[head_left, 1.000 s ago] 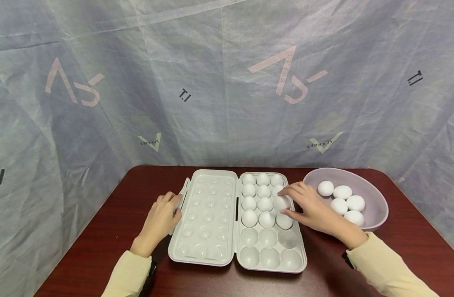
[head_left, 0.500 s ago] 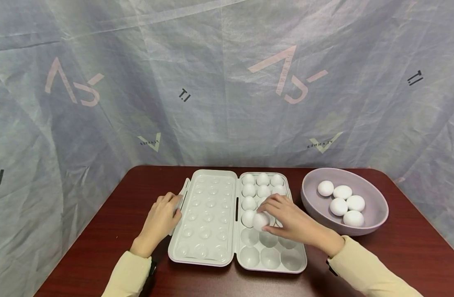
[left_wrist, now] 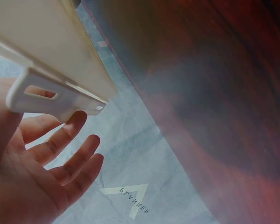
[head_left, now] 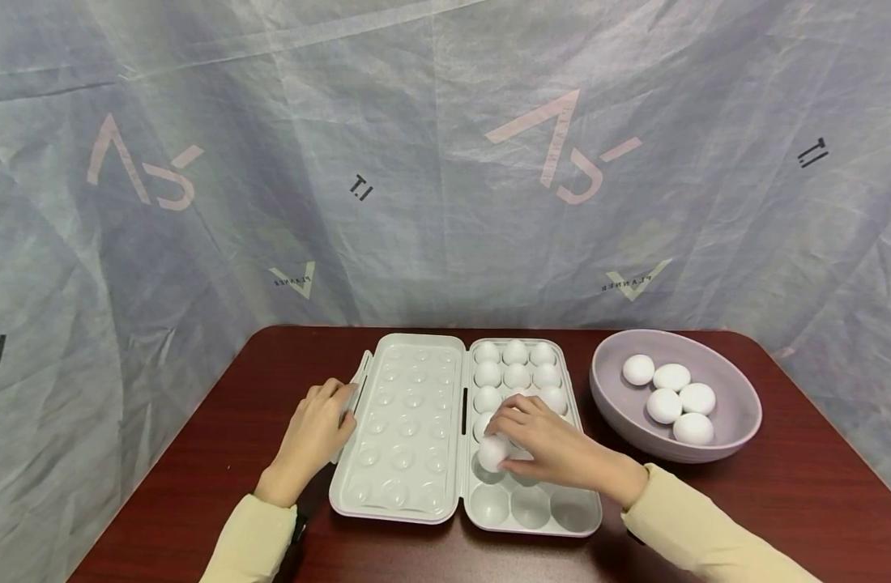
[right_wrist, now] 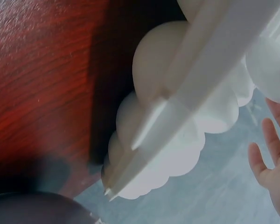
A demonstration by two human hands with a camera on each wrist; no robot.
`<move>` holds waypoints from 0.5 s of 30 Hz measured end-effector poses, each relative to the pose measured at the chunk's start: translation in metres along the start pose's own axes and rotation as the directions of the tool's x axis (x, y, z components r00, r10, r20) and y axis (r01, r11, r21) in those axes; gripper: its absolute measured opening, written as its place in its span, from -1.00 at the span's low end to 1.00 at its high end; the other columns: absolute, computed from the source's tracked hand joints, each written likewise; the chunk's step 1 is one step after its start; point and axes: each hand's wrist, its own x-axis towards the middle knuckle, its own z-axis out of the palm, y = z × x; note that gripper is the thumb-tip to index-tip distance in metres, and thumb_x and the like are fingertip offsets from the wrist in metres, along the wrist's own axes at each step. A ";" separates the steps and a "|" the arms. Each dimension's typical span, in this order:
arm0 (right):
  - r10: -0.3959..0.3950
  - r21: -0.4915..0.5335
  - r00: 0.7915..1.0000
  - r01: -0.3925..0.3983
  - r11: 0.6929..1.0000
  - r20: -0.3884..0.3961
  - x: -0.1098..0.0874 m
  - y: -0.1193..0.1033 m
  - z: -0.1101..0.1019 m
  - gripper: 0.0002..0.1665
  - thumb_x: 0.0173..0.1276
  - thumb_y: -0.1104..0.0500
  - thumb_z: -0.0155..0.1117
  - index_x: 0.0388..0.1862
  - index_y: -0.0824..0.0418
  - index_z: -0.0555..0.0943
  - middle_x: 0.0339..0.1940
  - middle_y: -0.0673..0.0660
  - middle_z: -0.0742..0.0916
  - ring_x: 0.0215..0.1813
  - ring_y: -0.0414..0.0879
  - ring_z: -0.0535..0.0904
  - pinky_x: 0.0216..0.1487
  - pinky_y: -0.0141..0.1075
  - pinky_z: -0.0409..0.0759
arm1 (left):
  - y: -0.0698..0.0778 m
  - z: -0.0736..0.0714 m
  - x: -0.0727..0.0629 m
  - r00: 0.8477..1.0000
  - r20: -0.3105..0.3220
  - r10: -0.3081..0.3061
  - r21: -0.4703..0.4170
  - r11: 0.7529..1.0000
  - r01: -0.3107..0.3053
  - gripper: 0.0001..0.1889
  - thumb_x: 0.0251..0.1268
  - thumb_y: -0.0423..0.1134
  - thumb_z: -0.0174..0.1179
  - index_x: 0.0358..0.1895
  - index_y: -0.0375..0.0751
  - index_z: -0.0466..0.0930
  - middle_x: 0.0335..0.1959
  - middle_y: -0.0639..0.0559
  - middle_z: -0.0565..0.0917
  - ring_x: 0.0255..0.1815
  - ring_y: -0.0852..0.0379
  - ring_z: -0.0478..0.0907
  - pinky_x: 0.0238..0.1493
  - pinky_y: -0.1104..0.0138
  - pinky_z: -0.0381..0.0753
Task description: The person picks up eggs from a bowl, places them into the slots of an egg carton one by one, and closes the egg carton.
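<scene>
A white egg box lies unfolded on the table, its lid on the left and its egg tray on the right. My right hand pinches a white egg between thumb and fingers, at the left cup of the second row from the front. Eggs fill the rear rows; the hand hides some cups. In the right wrist view the egg shows above the fingers. My left hand touches the lid's latch flap with loosely extended fingers.
Right of the tray stands a mauve bowl with several white eggs in it. The dark red table ends at a grey printed cloth hanging behind.
My right hand has carried the egg leftward and toward the front, from the tray's right side to its left column. The left hand stays at the latch flap.
</scene>
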 end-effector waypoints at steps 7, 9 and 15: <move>0.034 -0.007 0.998 -0.034 0.999 0.050 0.000 -0.003 0.007 -0.58 -0.03 -0.01 0.41 -0.17 0.04 0.52 -0.20 -0.10 0.58 0.00 -0.17 0.40 -0.01 -0.22 0.36 | 0.001 0.000 0.000 1.000 -0.004 -0.008 -0.003 1.000 0.008 -0.62 0.01 -0.38 0.17 -0.01 -0.30 0.57 -0.22 -0.10 0.55 -0.21 -0.14 0.48 -0.31 0.10 0.48; 0.035 -0.021 0.998 -0.033 0.999 0.059 0.000 -0.004 0.008 -0.58 -0.04 -0.01 0.41 -0.18 0.04 0.53 -0.20 -0.10 0.59 0.00 -0.16 0.40 -0.01 -0.21 0.37 | 0.001 0.000 0.000 1.000 -0.003 -0.010 -0.003 1.000 0.010 -0.62 0.01 -0.38 0.17 -0.01 -0.30 0.57 -0.22 -0.10 0.55 -0.21 -0.14 0.48 -0.30 0.10 0.48; 0.033 -0.053 0.996 -0.029 0.998 0.081 0.000 -0.005 0.013 -0.57 -0.05 -0.03 0.42 -0.20 0.04 0.52 -0.21 -0.11 0.60 0.01 -0.15 0.41 0.01 -0.19 0.38 | 0.000 0.001 0.000 1.000 0.003 -0.014 0.000 1.000 0.014 -0.62 0.01 -0.37 0.17 -0.01 -0.29 0.57 -0.22 -0.10 0.55 -0.21 -0.14 0.48 -0.30 0.10 0.48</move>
